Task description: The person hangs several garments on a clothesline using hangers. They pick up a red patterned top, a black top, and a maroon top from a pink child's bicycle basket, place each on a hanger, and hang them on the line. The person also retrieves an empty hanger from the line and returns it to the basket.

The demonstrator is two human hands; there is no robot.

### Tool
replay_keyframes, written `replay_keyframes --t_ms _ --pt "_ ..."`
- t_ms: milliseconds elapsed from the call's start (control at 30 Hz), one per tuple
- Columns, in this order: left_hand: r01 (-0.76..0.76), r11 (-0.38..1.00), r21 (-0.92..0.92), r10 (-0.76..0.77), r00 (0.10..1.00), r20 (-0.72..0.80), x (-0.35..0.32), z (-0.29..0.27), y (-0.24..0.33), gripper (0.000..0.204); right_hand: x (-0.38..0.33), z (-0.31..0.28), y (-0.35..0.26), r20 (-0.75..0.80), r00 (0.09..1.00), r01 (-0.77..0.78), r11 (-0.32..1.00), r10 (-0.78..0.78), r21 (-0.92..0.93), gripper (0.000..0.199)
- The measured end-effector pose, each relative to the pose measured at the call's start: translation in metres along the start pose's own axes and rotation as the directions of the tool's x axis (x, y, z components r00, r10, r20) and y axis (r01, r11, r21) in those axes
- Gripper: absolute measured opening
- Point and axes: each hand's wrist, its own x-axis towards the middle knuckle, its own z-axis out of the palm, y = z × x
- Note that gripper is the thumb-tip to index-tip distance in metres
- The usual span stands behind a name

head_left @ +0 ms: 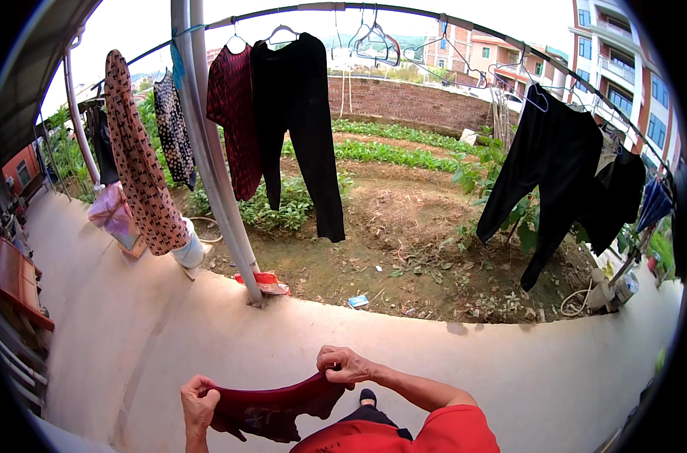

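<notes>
A dark maroon garment (279, 408) is stretched between my two hands, low in front of my body; its lower part hangs loose, and I cannot tell what kind of garment it is. My left hand (198, 404) pinches its left end with the fingers closed. Held a little higher, my right hand (345, 365) is closed on the right end. Ahead, above my hands, a dark red patterned top (230, 121) and black trousers (294, 121) hang from hangers on a long line.
A metal post (219, 166) rises from the concrete edge. Bare wire hangers (449, 64) hang mid-line. More black trousers (547, 174) and a folded blue umbrella (653, 202) are at right. A patterned brown garment (136, 158) hangs left, near a white bucket (190, 248). Beyond lies a garden bed (381, 211).
</notes>
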Motion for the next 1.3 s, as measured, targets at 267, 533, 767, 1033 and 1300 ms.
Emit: replay_keyframes --t_ms 267,533,767,1033,1300 --pt "0.082 0.970 0.227 -0.125 0.976 0.177 0.028 0.042 -0.034 0.017 0.006 -0.050 -0.003 -0.240 0.969 -0.137 0.947 0.066 -0.291 0.015" --pt "0.280 0.950 -0.141 -0.215 0.909 0.358 0.073 0.150 -0.009 0.021 0.001 -0.111 0.029 -0.075 0.977 -0.214 0.951 0.202 -0.223 0.019" --pt "0.161 0.985 0.054 -0.170 0.924 0.342 0.118 0.225 -0.011 0.009 -0.024 -0.195 0.103 -0.418 0.844 -0.375 0.927 0.336 -0.012 0.020" --pt "-0.060 0.995 0.074 0.047 0.986 0.162 0.154 0.274 0.010 0.008 -0.026 -0.247 0.140 -0.393 0.835 -0.402 0.915 0.385 0.041 0.021" --pt "0.025 1.000 -0.005 -0.021 0.929 0.370 0.211 0.277 0.036 0.008 0.058 -0.305 0.119 -0.282 0.926 -0.328 0.902 0.249 -0.280 0.026"
